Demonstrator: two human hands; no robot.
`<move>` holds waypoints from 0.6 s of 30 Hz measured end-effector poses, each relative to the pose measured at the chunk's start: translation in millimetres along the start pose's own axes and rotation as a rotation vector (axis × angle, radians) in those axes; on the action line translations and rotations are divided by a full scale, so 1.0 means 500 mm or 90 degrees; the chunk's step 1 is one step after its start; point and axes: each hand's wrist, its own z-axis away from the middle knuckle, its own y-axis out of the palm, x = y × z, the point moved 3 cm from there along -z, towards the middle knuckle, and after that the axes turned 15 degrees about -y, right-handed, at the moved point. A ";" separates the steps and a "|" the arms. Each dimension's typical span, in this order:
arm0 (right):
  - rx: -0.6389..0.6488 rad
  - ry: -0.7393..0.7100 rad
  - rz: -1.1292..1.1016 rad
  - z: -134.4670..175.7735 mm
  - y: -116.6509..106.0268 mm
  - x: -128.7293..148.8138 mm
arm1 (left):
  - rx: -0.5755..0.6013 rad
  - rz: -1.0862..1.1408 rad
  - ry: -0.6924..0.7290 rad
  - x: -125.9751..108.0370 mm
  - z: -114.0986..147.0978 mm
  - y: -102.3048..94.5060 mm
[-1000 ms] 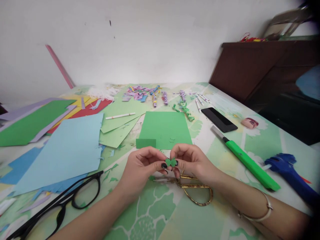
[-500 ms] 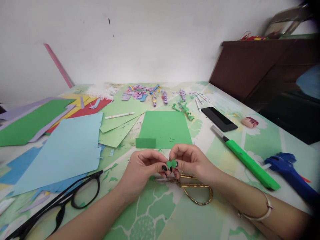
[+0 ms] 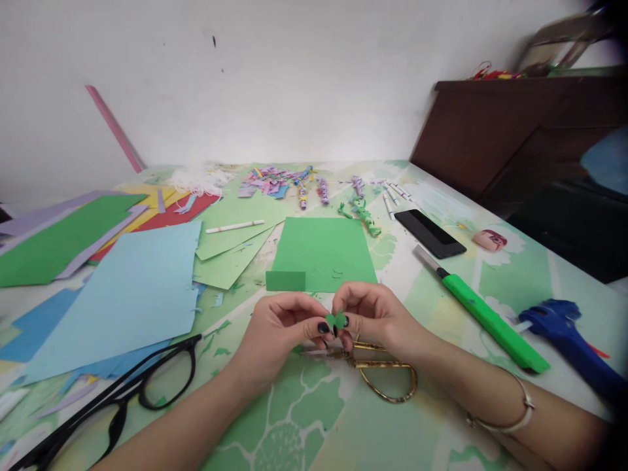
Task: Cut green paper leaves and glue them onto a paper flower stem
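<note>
Between the fingertips of both hands is a small green paper cutout (image 3: pixel 335 320) with rounded lobes. My left hand (image 3: pixel 284 330) pinches its left side, and my right hand (image 3: pixel 375 317) pinches its right side. Directly below my hands lie gold-handled scissors (image 3: pixel 387 366) on the patterned tablecloth; their blades are partly hidden by my fingers. Just beyond my hands a green paper sheet (image 3: pixel 324 248) lies flat, with a small darker green strip (image 3: pixel 285 281) on its near left corner.
To the left are a light blue sheet (image 3: pixel 132 288), black glasses (image 3: pixel 167 379) and stacked coloured paper. On the right lie a phone (image 3: pixel 430 233), a green cutter knife (image 3: pixel 490 317) and a blue glue gun (image 3: pixel 564 333). Paper scraps (image 3: pixel 269 182) and curled paper pieces (image 3: pixel 366 216) sit farther back.
Both hands stay in place and keep their pinch. The green cutout appears very slightly turned between the fingertips.
</note>
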 end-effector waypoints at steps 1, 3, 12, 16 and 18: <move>0.001 -0.001 0.001 0.001 -0.001 -0.001 | -0.003 0.001 -0.005 0.001 0.000 0.000; 0.003 -0.001 0.004 0.001 -0.002 -0.002 | -0.003 0.005 -0.010 0.003 -0.001 -0.001; 0.014 0.004 0.020 0.002 -0.001 -0.002 | 0.026 0.021 -0.006 0.010 -0.006 -0.006; 0.015 0.008 0.022 0.003 -0.002 -0.003 | 0.035 0.014 -0.013 0.010 -0.003 -0.005; 0.017 0.006 0.020 0.003 -0.003 -0.004 | 0.038 0.006 -0.019 0.010 -0.003 -0.005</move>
